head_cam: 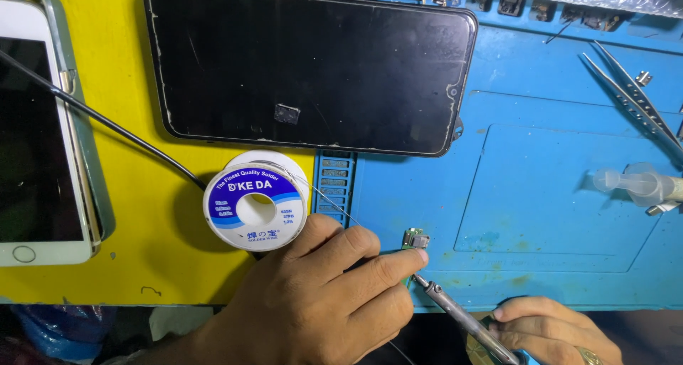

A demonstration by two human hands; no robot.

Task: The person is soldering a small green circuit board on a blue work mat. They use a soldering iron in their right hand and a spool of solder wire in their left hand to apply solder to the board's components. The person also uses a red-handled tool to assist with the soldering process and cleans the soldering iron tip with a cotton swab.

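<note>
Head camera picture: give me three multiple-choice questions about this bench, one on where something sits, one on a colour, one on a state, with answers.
1. Where is the solder spool?
A. On the yellow mat, below the dark screen panel
B. On the white phone
C. Beside the tweezers

2. What colour is the mat under the small circuit board?
A. Red
B. Blue
C. Grey

3. What is the left hand doing?
A. Lying flat, away from everything
B. Gripping the tweezers
C. Pressing a fingertip on the small circuit board

Answers:
1. A: the spool rests on the yellow mat, just under the dark screen panel.
2. B: the small circuit board lies on the blue mat.
3. C: the forefinger touches the board, while the right hand holds the soldering iron with its tip near it.
</note>
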